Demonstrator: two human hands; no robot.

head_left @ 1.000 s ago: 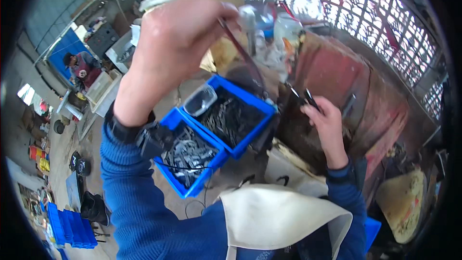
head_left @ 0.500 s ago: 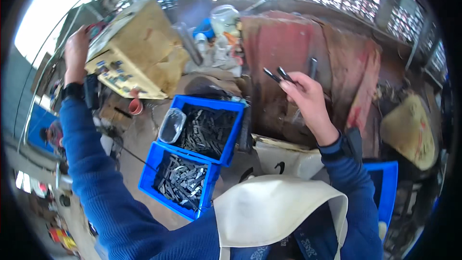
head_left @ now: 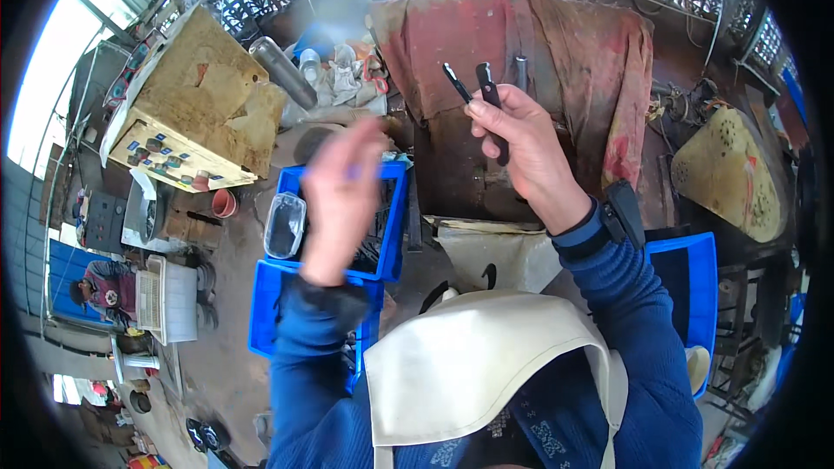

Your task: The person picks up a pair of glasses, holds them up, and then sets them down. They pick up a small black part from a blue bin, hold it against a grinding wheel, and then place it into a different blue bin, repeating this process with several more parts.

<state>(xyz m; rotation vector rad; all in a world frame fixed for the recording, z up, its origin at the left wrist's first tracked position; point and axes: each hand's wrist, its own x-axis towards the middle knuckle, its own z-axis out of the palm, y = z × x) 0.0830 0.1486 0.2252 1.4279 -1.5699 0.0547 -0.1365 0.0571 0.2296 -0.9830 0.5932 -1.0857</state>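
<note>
My right hand [head_left: 532, 149] is closed on two slim black pieces [head_left: 488, 91] with shiny metal tips; their exact kind is unclear. The tips point up and away from me, in front of a cloth-draped machine. My left hand [head_left: 337, 200] is smeared by motion above the far blue bin [head_left: 395, 234], covering much of its inside. Dark strip-like parts show in that bin, beside a clear plastic box [head_left: 285, 226] at its left side. The near blue bin [head_left: 262, 313] is partly hidden under my left forearm.
Reddish cloth [head_left: 452, 39] drapes the machine ahead. At left stands a stained yellow cabinet [head_left: 204, 91] with knobs, a metal cylinder [head_left: 282, 69] beside it. Another blue bin [head_left: 678, 252] is by my right arm. A person [head_left: 102, 291] is far left.
My left hand has come from the cabinet's top at far left over to the blue bins. My right hand still holds the black pieces, their tips turned more upright. My view has shifted.
</note>
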